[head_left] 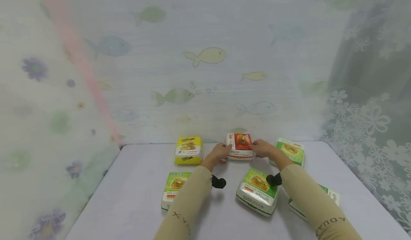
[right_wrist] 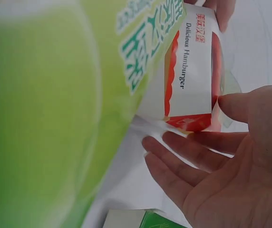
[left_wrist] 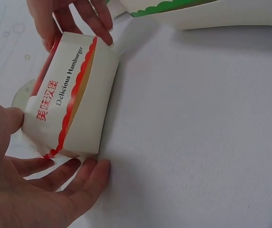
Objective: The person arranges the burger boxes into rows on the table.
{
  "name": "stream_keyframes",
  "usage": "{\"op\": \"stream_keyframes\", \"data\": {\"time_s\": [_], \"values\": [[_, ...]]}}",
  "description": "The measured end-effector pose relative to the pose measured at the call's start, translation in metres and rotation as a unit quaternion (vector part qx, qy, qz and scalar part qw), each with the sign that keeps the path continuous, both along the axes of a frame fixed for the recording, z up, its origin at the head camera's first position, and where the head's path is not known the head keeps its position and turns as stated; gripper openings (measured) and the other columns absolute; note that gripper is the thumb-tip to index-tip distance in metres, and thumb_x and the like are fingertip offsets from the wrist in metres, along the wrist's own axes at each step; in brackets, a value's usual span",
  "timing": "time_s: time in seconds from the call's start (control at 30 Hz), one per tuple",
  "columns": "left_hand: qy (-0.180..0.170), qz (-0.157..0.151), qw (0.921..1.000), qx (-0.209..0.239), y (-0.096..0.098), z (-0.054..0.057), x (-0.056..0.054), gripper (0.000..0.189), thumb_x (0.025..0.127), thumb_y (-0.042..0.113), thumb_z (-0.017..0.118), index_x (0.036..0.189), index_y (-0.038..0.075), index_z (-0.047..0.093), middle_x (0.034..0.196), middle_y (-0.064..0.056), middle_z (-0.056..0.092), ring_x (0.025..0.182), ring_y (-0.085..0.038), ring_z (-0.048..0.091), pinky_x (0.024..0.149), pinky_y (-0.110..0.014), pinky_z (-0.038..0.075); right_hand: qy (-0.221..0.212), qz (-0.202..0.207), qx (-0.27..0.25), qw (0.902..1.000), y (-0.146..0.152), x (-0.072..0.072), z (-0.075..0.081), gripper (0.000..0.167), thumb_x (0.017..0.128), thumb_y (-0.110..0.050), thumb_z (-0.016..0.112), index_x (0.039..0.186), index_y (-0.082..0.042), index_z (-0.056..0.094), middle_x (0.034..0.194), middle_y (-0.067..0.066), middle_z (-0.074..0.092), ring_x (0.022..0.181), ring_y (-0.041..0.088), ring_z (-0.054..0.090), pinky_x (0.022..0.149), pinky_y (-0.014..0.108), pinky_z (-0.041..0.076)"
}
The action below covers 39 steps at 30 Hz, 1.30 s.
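Note:
A red-and-white hamburger box (head_left: 242,145) sits at the back middle of the table, its lid printed with a burger. My left hand (head_left: 221,152) holds its left end, and my right hand (head_left: 261,148) has the opposite end. The left wrist view shows my left thumb at the lid edge of the hamburger box (left_wrist: 72,95), with the fingers spread along its end near the tabletop. In the right wrist view, my right hand (right_wrist: 240,156) has its thumb on the lid's edge and its fingertips at the box's red end flap.
A yellow box (head_left: 188,151) stands left of the held one. Green-and-white burger boxes stand at front left (head_left: 174,188), front middle (head_left: 258,190), back right (head_left: 290,151) and right (head_left: 332,195), the last partly behind my sleeve. Patterned fabric walls (head_left: 205,90) enclose the table.

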<state>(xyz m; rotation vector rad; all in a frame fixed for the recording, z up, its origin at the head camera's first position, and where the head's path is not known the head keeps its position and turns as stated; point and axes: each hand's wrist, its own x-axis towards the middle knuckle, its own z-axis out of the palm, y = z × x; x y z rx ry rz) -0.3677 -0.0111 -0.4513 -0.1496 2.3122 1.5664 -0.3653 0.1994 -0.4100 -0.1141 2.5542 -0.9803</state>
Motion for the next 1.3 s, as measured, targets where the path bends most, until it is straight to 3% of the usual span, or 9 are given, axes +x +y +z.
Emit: {"op": "stream_keyframes", "data": {"time_s": [0.27,0.5,0.63,0.8,0.97,1.03,1.13,1.2,1.3], "values": [[-0.002,-0.009,0.9999,-0.012,-0.002,-0.002,-0.001,0.069,0.106,0.045,0.052,0.154,-0.002,0.035,0.142,-0.019,0.053,0.120,-0.031,0.059,0.095,-0.044,0.057,-0.011,0.004,-0.008,0.9999,-0.001,0.004,0.004,0.051,0.110,-0.022,0.040,0.144,0.017,0.041,0.141,0.032,0.051,0.116,0.040,0.061,0.100,0.049,0.053],[0.010,-0.009,0.9995,-0.027,0.001,-0.006,-0.009,0.053,0.107,0.041,0.050,0.139,-0.002,0.047,0.110,-0.012,0.059,0.097,-0.024,0.060,0.079,-0.041,0.062,-0.034,0.004,-0.016,0.9993,-0.006,-0.009,0.004,0.052,0.111,-0.021,0.034,0.145,0.017,0.037,0.144,0.035,0.047,0.123,0.048,0.058,0.104,0.054,0.050],[-0.004,-0.027,0.9976,-0.063,0.003,0.001,-0.006,0.054,0.107,0.041,0.050,0.141,-0.002,0.046,0.101,-0.012,0.056,0.088,-0.025,0.060,0.071,-0.038,0.062,-0.036,0.007,-0.003,0.9993,-0.007,-0.019,0.004,0.050,0.111,-0.019,0.032,0.145,0.017,0.037,0.141,0.036,0.048,0.118,0.049,0.060,0.101,0.054,0.052],[-0.026,-0.046,0.9952,-0.083,-0.006,0.012,-0.009,0.057,0.108,0.044,0.048,0.140,-0.002,0.048,0.106,-0.014,0.059,0.094,-0.031,0.065,0.071,-0.039,0.062,-0.033,0.002,0.004,0.9995,-0.012,-0.029,0.004,0.049,0.111,-0.019,0.033,0.145,0.016,0.038,0.142,0.038,0.046,0.117,0.048,0.061,0.100,0.053,0.052],[-0.010,-0.032,0.9949,-0.095,-0.014,0.019,-0.010,0.062,0.107,0.049,0.047,0.140,-0.003,0.047,0.106,-0.014,0.058,0.088,-0.029,0.064,0.075,-0.040,0.062,-0.015,0.008,0.019,0.9997,-0.007,-0.021,0.008,0.049,0.110,-0.020,0.037,0.142,0.017,0.041,0.140,0.037,0.049,0.115,0.046,0.063,0.098,0.051,0.054],[0.004,-0.026,0.9948,-0.098,-0.017,0.019,-0.010,0.065,0.106,0.048,0.047,0.146,-0.003,0.041,0.108,-0.016,0.059,0.082,-0.027,0.062,0.077,-0.039,0.060,-0.003,0.009,0.032,0.9995,-0.005,-0.015,0.010,0.049,0.109,-0.021,0.040,0.140,0.017,0.043,0.134,0.035,0.053,0.112,0.044,0.064,0.095,0.049,0.056],[0.027,-0.017,0.9947,-0.097,-0.018,0.019,-0.010,0.070,0.107,0.046,0.048,0.156,0.000,0.030,0.130,-0.020,0.056,0.082,-0.025,0.059,0.077,-0.038,0.058,0.010,0.009,0.039,0.9991,-0.002,-0.006,0.012,0.048,0.108,-0.021,0.046,0.137,0.017,0.045,0.128,0.033,0.058,0.107,0.040,0.066,0.089,0.045,0.058],[0.038,-0.016,0.9949,-0.093,-0.018,0.017,-0.011,0.073,0.107,0.045,0.048,0.161,0.004,0.021,0.146,-0.021,0.048,0.090,-0.025,0.059,0.078,-0.039,0.057,0.015,0.006,0.031,0.9994,-0.002,0.000,0.012,0.047,0.107,-0.020,0.048,0.135,0.018,0.046,0.127,0.033,0.059,0.105,0.039,0.068,0.087,0.043,0.060],[0.048,-0.022,0.9954,-0.079,-0.014,0.010,-0.013,0.072,0.107,0.044,0.049,0.163,0.010,0.020,0.159,-0.017,0.037,0.109,-0.027,0.057,0.080,-0.040,0.057,0.019,-0.005,0.007,0.9998,-0.002,0.008,0.011,0.046,0.107,-0.018,0.050,0.132,0.021,0.047,0.125,0.033,0.059,0.102,0.037,0.069,0.085,0.041,0.060]]}}
